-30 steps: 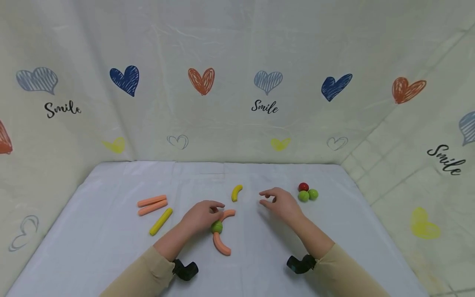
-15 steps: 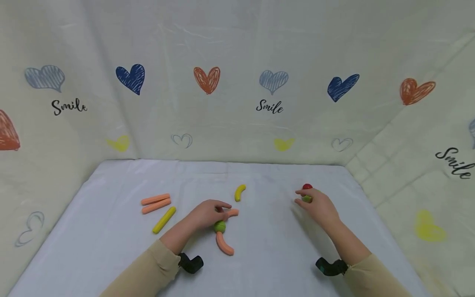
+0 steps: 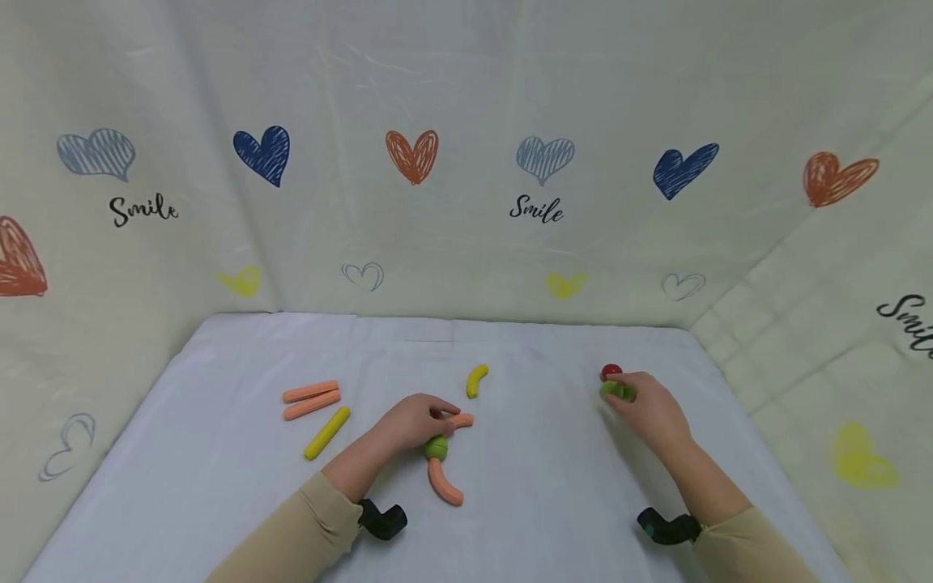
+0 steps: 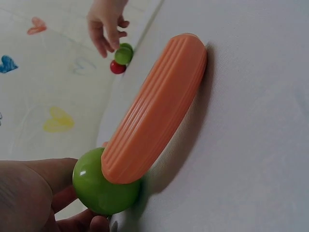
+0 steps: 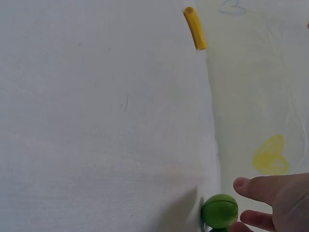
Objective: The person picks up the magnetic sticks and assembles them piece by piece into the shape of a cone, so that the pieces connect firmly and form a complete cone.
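Two orange curved sticks (image 3: pixel 445 483) are joined by a green ball (image 4: pixel 104 186) on the white-covered table. My left hand (image 3: pixel 415 423) holds this piece at the ball and the upper stick; its fingertips are partly hidden behind the ball in the left wrist view. Far to the right, my right hand (image 3: pixel 653 411) reaches over two loose green balls (image 3: pixel 618 391), beside a red ball (image 3: pixel 611 372). Its thumb and fingers are spread around them. In the right wrist view a gap shows between the upper fingertip (image 5: pixel 241 183) and a green ball (image 5: pixel 220 211).
A short yellow curved stick (image 3: pixel 477 380) lies near the middle back. On the left are two orange straight sticks (image 3: pixel 311 398) and a yellow straight stick (image 3: pixel 326 433). A cloth backdrop (image 3: pixel 466 243) with printed hearts rises behind the table.
My right hand has moved right from near the yellow curved stick to the loose balls. My left hand stays at the joined piece, its fingers shifted slightly.
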`<state>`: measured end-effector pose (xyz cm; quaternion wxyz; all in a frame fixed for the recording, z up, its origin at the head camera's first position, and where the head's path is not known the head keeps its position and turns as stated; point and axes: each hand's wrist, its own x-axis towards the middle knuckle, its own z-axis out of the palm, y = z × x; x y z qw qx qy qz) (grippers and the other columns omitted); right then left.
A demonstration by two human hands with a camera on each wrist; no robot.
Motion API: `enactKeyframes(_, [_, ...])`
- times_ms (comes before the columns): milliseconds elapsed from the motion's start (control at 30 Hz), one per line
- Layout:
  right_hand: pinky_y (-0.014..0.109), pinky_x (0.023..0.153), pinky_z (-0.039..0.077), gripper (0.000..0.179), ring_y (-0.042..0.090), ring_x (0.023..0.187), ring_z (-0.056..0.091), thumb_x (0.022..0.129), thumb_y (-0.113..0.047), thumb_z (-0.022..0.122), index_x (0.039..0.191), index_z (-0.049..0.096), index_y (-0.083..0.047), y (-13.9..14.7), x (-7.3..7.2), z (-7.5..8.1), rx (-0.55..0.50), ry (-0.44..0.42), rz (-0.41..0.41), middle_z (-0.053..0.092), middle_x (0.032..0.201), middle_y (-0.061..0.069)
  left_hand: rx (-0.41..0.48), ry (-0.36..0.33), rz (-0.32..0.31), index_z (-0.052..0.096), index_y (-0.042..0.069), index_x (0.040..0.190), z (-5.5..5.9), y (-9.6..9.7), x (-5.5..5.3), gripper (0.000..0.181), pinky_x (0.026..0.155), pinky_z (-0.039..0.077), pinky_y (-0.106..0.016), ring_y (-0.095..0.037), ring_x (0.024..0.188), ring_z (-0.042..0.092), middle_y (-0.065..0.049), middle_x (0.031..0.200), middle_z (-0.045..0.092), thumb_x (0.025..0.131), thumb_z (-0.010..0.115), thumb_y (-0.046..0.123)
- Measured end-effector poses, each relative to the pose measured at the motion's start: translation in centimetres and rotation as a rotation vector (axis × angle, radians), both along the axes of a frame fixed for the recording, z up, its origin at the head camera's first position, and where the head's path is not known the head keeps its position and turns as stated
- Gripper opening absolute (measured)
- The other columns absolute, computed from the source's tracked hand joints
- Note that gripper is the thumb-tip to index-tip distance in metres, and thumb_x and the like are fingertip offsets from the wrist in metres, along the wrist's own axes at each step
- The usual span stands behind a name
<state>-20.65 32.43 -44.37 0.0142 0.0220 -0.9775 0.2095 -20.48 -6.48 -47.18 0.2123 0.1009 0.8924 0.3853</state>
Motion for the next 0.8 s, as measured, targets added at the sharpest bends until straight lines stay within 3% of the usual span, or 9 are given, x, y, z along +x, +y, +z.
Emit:
enactKeyframes(167, [0.058, 0.092, 0.045, 0.044, 0.044, 0.114, 0.054, 0.092, -0.022, 0.07, 0.127, 0.062, 0.003, 0.0, -0.2, 0.0, 0.018, 0.003, 0.001, 0.055, 0.126, 0.026, -0.005, -0.006, 0.005, 0.073, 0.022, 0.12, 0.3, 0.1, 0.2, 0.029, 0.069, 0.044, -0.031, -0.016, 0.082, 0.054, 0.001, 0.098, 0.064, 0.091, 0.071, 0.024])
enactKeyframes(500, [0.054, 0.084, 0.049, 0.044, 0.041, 0.105, 0.06, 0.09, -0.02, 0.073, 0.127, 0.062, 0.002, 0.5, -1.1, -1.2, 0.158, 0.008, 0.045, 0.057, 0.121, 0.025, -0.015, 0.005, 0.01, 0.073, 0.021, 0.12, 0.6, 0.3, 0.4, 0.029, 0.068, 0.044, -0.031, -0.015, 0.08, 0.054, 0.002, 0.096, 0.064, 0.091, 0.071, 0.025])
enactKeyframes(800, [0.053, 0.078, 0.051, 0.041, 0.036, 0.096, 0.062, 0.089, -0.018, 0.074, 0.123, 0.064, 0.002, 0.6, -1.6, -1.6, 0.21, 0.042, 0.075, 0.06, 0.114, 0.022, -0.016, 0.003, 0.017, 0.073, 0.021, 0.119, 0.7, 0.4, 0.4, 0.028, 0.068, 0.045, -0.031, -0.015, 0.081, 0.054, 0.002, 0.096, 0.063, 0.092, 0.07, 0.026])
